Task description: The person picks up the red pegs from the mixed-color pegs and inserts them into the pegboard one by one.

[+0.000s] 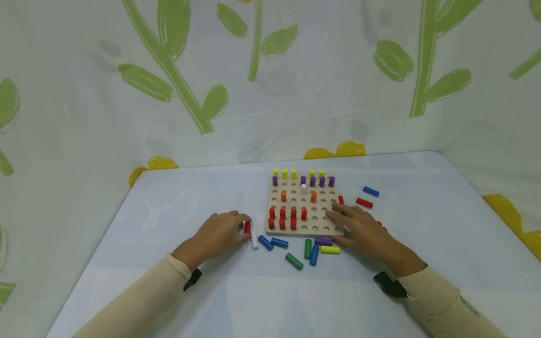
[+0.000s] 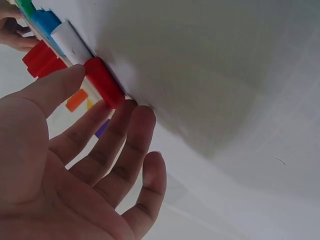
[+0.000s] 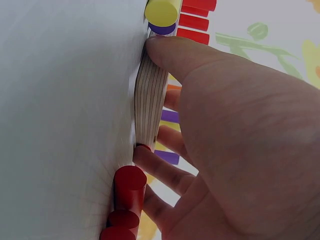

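Observation:
My left hand (image 1: 217, 233) is at the left of the pegboard, with thumb and fingertips at opposite ends of a lying red peg (image 2: 104, 82), pinching it. Close beside that peg lies a white peg (image 1: 254, 240). The wooden pegboard (image 1: 313, 231) carries upright yellow, purple, orange, white and red pegs. At its right side is my right hand (image 1: 361, 227), its fingers spread and loosely bent over the edge. The right thumb touches near the board's front corner, by a purple peg (image 1: 323, 241). No peg shows in that hand.
Loose blue (image 1: 280, 242), green (image 1: 294, 261) and yellow (image 1: 330, 250) pegs lie before the board. Right of it are a red peg (image 1: 364, 203) and a blue peg (image 1: 371, 191). More red pegs (image 3: 130, 187) lie near the right hand. A leaf-patterned cloth (image 1: 321, 94) hangs behind.

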A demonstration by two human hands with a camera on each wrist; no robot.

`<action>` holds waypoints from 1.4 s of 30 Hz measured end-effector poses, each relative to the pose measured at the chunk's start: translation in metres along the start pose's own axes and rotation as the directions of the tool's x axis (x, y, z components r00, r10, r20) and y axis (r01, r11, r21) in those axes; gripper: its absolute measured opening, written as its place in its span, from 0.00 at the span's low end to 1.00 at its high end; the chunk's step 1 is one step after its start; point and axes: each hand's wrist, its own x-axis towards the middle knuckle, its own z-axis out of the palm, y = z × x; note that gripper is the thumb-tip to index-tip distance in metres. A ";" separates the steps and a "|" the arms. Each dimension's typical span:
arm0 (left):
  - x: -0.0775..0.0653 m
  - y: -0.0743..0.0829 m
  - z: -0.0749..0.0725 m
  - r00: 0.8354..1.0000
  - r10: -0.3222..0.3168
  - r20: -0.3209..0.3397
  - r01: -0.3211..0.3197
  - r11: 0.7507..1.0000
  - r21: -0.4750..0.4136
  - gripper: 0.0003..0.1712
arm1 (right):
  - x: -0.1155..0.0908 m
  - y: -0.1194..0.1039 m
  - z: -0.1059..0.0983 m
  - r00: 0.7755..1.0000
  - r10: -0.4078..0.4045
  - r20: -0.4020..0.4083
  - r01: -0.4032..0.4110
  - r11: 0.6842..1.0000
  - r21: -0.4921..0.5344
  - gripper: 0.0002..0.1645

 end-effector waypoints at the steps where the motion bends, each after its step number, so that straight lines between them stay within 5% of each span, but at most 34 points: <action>1: 0.000 0.000 0.000 1.000 0.000 0.001 0.000 1.000 -0.002 0.27 | 0.000 0.000 0.000 1.000 -0.001 0.001 0.001 1.000 0.001 0.42; 24: -0.001 0.004 0.002 0.999 -0.037 0.029 0.042 0.975 -0.220 0.27 | 0.001 0.001 0.000 1.000 -0.009 0.002 0.009 1.000 -0.004 0.42; 31: 0.000 0.004 0.004 0.999 -0.036 0.000 0.034 0.951 -0.306 0.22 | 0.001 0.001 0.000 1.000 -0.002 0.003 0.002 1.000 -0.005 0.42; 42: -0.002 0.015 -0.001 0.996 -0.022 -0.082 -0.004 0.953 -0.302 0.20 | 0.001 0.001 0.000 1.000 0.001 -0.002 -0.001 1.000 -0.003 0.42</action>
